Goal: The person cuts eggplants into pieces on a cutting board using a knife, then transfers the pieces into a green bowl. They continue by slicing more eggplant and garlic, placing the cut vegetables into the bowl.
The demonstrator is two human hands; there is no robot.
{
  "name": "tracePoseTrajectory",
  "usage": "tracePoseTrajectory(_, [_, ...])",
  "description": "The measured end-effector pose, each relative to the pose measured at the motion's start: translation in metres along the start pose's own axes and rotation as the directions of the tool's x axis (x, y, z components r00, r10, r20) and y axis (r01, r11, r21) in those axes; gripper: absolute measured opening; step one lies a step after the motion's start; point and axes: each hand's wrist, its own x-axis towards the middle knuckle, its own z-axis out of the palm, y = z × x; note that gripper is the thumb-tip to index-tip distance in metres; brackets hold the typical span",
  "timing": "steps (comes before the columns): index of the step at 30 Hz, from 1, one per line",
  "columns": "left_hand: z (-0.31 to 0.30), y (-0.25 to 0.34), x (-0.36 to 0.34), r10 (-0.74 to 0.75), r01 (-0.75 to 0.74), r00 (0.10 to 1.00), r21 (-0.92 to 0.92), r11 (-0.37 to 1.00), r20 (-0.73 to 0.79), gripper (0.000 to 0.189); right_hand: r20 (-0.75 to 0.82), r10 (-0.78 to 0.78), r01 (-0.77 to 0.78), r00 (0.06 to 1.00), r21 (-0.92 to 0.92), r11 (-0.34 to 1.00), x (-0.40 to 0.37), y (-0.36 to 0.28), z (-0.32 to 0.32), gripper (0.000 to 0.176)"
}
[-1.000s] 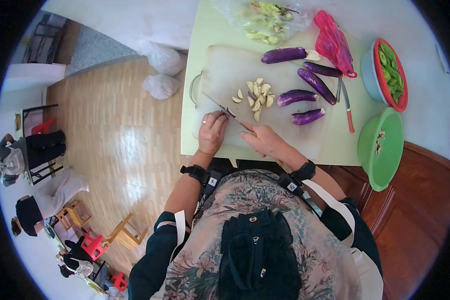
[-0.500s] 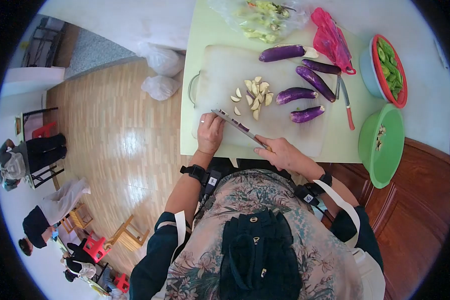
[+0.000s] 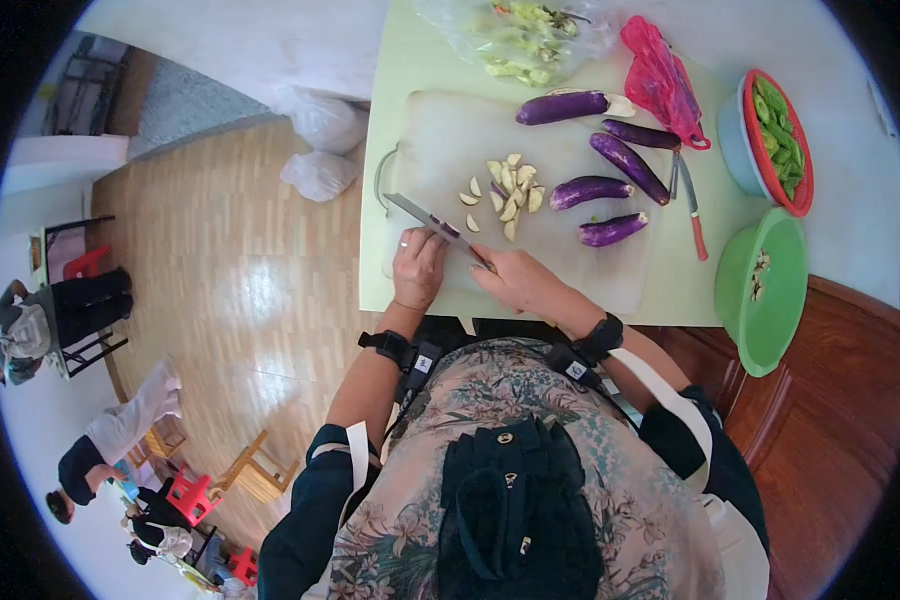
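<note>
Knife (image 3: 432, 228) shifted left across cutting board (image 3: 440, 130); right hand (image 3: 515, 282) grips its handle; left hand (image 3: 420, 265) curled beside blade, grasp unclear.

smooth bare metal on the knife (image 3: 432, 226) blade, with a dull shine. matt, milky-white plastic for the cutting board (image 3: 440, 140). glossy, taut purple skin on the eggplants (image 3: 590, 190); pale, matt flesh on the cut pieces (image 3: 505, 195). smooth pale-green tabletop (image 3: 395, 70), low sheen. crinkled, shiny pink plastic bag (image 3: 660, 80). glossy green plastic bowl (image 3: 770, 300). polished, reflective wood floor (image 3: 240, 260).
</note>
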Motion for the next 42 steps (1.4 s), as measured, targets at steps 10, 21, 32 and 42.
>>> tracePoseTrajectory(10, [-0.006, 0.0, -0.001, 0.018, -0.018, 1.0, -0.044, 0.999, 0.008, 0.024, 0.015, 0.141, -0.142, 0.99, 0.166, 0.976, -0.026, -0.009, -0.018, 0.047])
tracePoseTrajectory(21, [-0.005, 0.001, -0.003, 0.001, 0.0, 1.0, -0.008, 1.0, 0.007, 0.019, 0.127, 0.13, -0.135, 0.983, 0.035, 0.99, -0.056, -0.018, -0.028, 0.044])
tracePoseTrajectory(32, [-0.004, -0.001, -0.005, -0.002, 0.002, 1.0, 0.003, 1.0, 0.021, 0.021, 0.054, 0.058, -0.059, 0.997, 0.008, 0.998, -0.017, -0.013, -0.006, 0.04])
tracePoseTrajectory(42, [-0.005, 0.0, -0.003, 0.0, 0.0, 1.0, -0.051, 0.999, -0.011, 0.022, 0.056, 0.13, -0.14, 0.99, 0.257, 0.956, -0.014, 0.0, -0.006, 0.056])
